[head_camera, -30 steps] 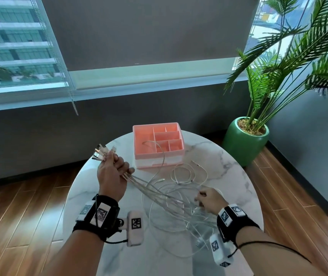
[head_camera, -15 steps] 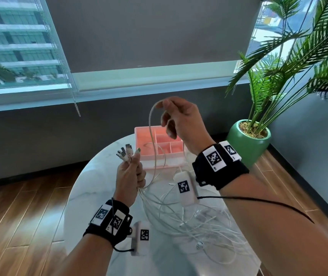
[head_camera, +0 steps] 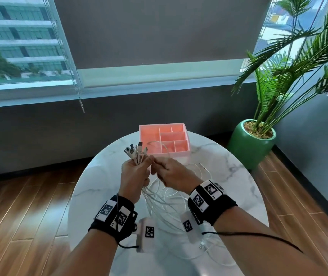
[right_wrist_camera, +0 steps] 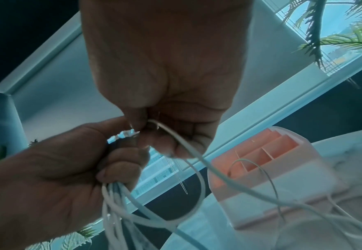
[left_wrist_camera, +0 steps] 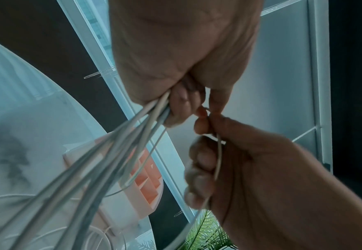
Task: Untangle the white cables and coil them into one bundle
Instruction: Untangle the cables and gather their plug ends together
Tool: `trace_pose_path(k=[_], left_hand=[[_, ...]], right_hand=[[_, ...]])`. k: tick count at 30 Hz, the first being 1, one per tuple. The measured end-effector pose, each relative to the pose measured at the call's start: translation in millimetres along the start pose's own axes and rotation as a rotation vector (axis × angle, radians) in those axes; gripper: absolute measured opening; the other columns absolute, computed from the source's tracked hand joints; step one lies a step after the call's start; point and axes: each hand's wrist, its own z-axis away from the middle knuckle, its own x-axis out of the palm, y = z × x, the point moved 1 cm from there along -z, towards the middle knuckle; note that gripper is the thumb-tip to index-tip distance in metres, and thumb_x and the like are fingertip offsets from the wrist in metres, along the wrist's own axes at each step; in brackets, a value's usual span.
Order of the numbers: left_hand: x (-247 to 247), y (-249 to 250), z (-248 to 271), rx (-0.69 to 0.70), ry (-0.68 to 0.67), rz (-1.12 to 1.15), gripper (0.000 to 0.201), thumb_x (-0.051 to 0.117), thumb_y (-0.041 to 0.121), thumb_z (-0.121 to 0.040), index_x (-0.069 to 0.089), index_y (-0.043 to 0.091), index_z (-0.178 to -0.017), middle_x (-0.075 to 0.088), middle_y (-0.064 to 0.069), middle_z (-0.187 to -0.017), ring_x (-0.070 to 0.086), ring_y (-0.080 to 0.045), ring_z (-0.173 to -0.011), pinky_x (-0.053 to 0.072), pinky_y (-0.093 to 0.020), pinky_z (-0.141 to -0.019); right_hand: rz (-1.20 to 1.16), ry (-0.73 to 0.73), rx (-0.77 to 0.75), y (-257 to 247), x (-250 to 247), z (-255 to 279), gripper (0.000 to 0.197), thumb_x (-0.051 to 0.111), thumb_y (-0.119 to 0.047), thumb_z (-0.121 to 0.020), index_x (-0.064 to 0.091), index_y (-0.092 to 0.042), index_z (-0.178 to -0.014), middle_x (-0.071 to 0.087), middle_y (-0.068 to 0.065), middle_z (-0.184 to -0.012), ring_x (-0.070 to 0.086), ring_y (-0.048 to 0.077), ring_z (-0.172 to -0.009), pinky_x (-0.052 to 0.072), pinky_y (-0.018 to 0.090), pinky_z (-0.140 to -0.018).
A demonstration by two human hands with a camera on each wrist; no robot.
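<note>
Half a second ago the right hand (head_camera: 172, 173) was raised high with one strand; now it has come down beside the left hand (head_camera: 134, 177), which keeps its fist closed round the white cables (head_camera: 159, 198) just under their plugs (head_camera: 136, 151). From the head camera, the plugs fan out toward 12 o'clock, probably gathered there so every lead starts from one end, while thin, glossy loops trail toward 6 o'clock over the round marble-patterned table (head_camera: 232, 176); a pink compartmented tray (head_camera: 179, 154) sits at 12 o'clock. At the left wrist, several smooth round strands leave the left fist toward 7 o'clock, and the right-hand fingers (left_wrist_camera: 199, 162) curl round a single strand (left_wrist_camera: 218, 157). At the right wrist, thumb and fingertip pinch that strand (right_wrist_camera: 175, 137) next to the plugs, seemingly to add it.
</note>
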Motion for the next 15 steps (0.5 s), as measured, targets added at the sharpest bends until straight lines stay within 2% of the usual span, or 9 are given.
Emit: trace_pose_path(k=[1, 3, 5, 8, 10, 12, 15], left_hand=[[0, -1, 0, -0.003, 0.005, 0.005, 0.028, 0.069, 0.015, -0.093, 0.051, 0.014, -0.071, 0.037, 0.002, -0.050, 0.028, -0.009, -0.040, 0.024, -0.020, -0.037], [-2, 0, -2, 0.004, 0.027, 0.049, 0.028, 0.068, 0.013, -0.094, 0.049, 0.015, -0.073, 0.032, 0.006, -0.049, 0.025, -0.008, -0.039, 0.023, -0.020, -0.037], [-6, 5, -6, 0.028, 0.067, 0.133, 0.028, 0.066, 0.010, -0.095, 0.049, 0.017, -0.073, 0.029, 0.008, -0.050, 0.023, -0.007, -0.039, 0.021, -0.020, -0.037], [-18, 19, -13, 0.074, 0.153, 0.239, 0.031, 0.063, 0.008, -0.096, 0.047, 0.020, -0.072, 0.029, 0.008, -0.051, 0.023, -0.005, -0.038, 0.021, -0.018, -0.037], [-27, 25, -17, 0.098, 0.185, 0.266, 0.031, 0.063, 0.009, -0.096, 0.046, 0.020, -0.073, 0.030, 0.008, -0.052, 0.023, -0.005, -0.038, 0.022, -0.018, -0.037], [-32, 25, -19, 0.098, 0.200, 0.254, 0.031, 0.064, 0.010, -0.096, 0.047, 0.020, -0.074, 0.030, 0.009, -0.051, 0.022, -0.005, -0.039, 0.022, -0.018, -0.037], [-30, 19, -17, 0.082, 0.203, 0.235, 0.032, 0.065, 0.011, -0.096, 0.048, 0.021, -0.071, 0.028, 0.010, -0.051, 0.021, -0.005, -0.039, 0.021, -0.018, -0.037]], right_hand=[[0.012, -0.018, 0.021, 6, 1, 2, 0.028, 0.042, -0.026, -0.105, 0.060, -0.018, -0.085, 0.057, -0.011, -0.058, 0.050, 0.007, -0.049, 0.046, 0.025, -0.051], [0.083, -0.074, 0.082, 25, 6, 7, 0.029, 0.043, -0.024, -0.103, 0.063, -0.009, -0.088, 0.060, -0.004, -0.066, 0.056, 0.011, -0.057, 0.049, 0.029, -0.061], [0.171, -0.133, 0.153, 54, 10, 16, 0.030, 0.046, -0.023, -0.101, 0.065, -0.009, -0.083, 0.065, 0.001, -0.072, 0.058, 0.012, -0.064, 0.047, 0.029, -0.067], [0.222, -0.127, 0.344, 103, 3, 36, 0.025, 0.050, -0.018, -0.098, 0.067, -0.011, -0.081, 0.061, -0.008, -0.072, 0.059, 0.014, -0.074, 0.038, 0.020, -0.061], [0.189, -0.042, 0.492, 128, -9, 46, 0.025, 0.050, -0.016, -0.098, 0.069, -0.009, -0.083, 0.062, -0.005, -0.076, 0.058, 0.014, -0.076, 0.039, 0.018, -0.062], [0.038, 0.079, 0.568, 139, -24, 48, 0.030, 0.046, -0.021, -0.103, 0.066, -0.012, -0.082, 0.069, 0.003, -0.085, 0.062, 0.017, -0.074, 0.048, 0.025, -0.065], [-0.197, 0.333, 0.482, 119, -57, 38, 0.034, 0.044, -0.024, -0.105, 0.064, -0.007, -0.084, 0.072, 0.010, -0.075, 0.067, 0.023, -0.064, 0.053, 0.037, -0.062]])
